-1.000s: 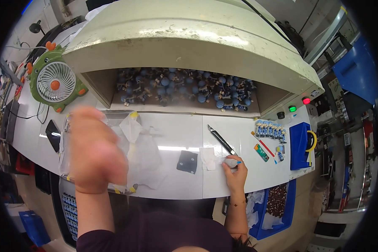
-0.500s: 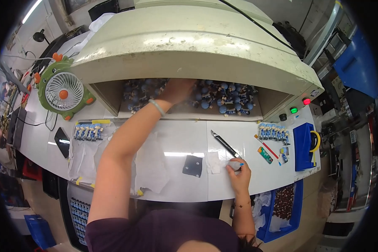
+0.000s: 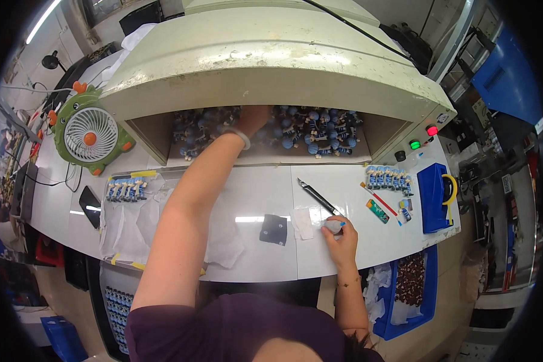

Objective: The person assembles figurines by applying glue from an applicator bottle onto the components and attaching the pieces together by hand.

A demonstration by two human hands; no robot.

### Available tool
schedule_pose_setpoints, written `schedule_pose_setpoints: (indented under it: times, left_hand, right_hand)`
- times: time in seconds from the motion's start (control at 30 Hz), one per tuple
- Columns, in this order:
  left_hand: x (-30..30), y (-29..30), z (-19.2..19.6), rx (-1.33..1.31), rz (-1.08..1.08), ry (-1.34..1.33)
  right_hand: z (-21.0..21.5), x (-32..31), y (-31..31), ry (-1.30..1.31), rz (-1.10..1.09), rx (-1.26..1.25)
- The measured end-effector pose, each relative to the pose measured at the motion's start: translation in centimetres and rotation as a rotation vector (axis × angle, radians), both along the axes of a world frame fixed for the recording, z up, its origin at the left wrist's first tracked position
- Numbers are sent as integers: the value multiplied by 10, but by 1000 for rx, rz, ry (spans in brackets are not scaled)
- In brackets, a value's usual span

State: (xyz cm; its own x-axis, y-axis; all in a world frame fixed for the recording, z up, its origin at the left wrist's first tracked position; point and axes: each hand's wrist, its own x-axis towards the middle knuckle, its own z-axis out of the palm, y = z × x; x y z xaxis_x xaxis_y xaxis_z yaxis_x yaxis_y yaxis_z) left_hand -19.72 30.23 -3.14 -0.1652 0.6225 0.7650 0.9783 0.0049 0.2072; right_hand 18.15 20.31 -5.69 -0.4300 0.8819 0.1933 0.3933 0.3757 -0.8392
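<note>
Left arm: stretched forward and up from the lower edge, nearly straight, with a pale band at the wrist.
Left hand (image 3: 254,117): inside the mouth of the cream hood (image 3: 271,54), among the blue-headed figurines (image 3: 301,136) on its floor. The fingers are in shadow, so whether they are spread or closed on a figurine cannot be told.
Right arm: bent at the elbow, the forearm rising from the lower edge to the near part of the desk (image 3: 247,199).
Right hand (image 3: 338,238): resting on the desk, its fingers curled around a small white piece with a blue tip (image 3: 333,225).
Small white piece: in the right hand, low over the desk, just right of a white paper scrap (image 3: 304,222).
Black knife (image 3: 318,197): lies slantwise on the desk, its near end close to the right hand's fingers.
Dark square pad (image 3: 274,230): flat on the desk between the two arms.
Left of the desk: a row of figurines (image 3: 125,189) lies on clear plastic sheeting (image 3: 123,223), beside a black phone (image 3: 90,206).
Green fan (image 3: 90,134): stands at the hood's left corner, frog-shaped.
Right of the desk: a second row of figurines (image 3: 387,177) and a blue tray (image 3: 433,198).
Hood's right face: a red lamp (image 3: 432,130) above a green lamp (image 3: 414,145).
</note>
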Motion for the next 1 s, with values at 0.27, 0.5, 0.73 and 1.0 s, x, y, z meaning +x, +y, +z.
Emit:
schedule_pose_setpoints:
  times: [0.27, 0.5, 0.73, 1.0]
  left_hand:
    - [39, -100, 59, -493, -100, -522]
    - [101, -233, 44, -930, -476, -457]
    - [91, -321, 76, -1107, -214, -433]
    - [84, -360, 80, -521, 127, -586]
  right_hand:
    - [-6, 1, 1, 2, 25, 55]
    - [-5, 4, -2, 19, -8, -68]
    - [-5, -1, -4, 17, 32, -43]
    - [-4, 0, -6, 25, -9, 6]
